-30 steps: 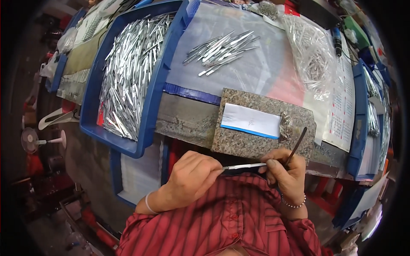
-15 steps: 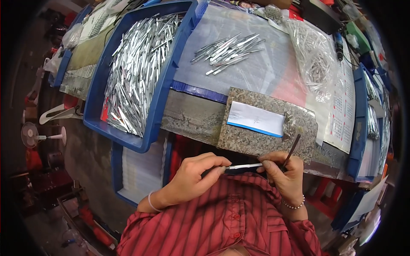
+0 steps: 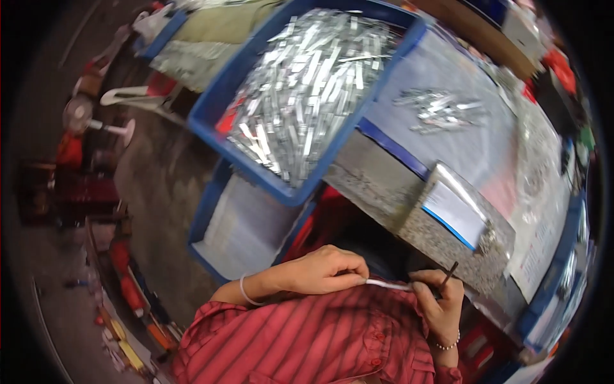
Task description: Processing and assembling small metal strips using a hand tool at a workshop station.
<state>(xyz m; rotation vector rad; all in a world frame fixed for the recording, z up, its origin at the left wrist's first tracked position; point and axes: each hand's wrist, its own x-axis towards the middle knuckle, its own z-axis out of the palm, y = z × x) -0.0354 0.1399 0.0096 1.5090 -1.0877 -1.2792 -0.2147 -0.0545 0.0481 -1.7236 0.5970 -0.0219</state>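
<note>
While your left hand (image 3: pixel 320 272) pinches a metal strip (image 3: pixel 389 285) below the granite slab (image 3: pixel 448 246), your right hand (image 3: pixel 438 301) grips a thin tool (image 3: pixel 448 276) (mid-scrape, steady next).

Bright overhead light, glare on metal strips (image 3: pixel 307 96), motion blur, dark bent fisheye rim.

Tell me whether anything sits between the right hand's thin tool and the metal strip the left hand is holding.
Nothing visible does. The left hand pinches the metal strip at one end; its other end reaches the right hand, which holds the thin dark tool right beside it.
</note>
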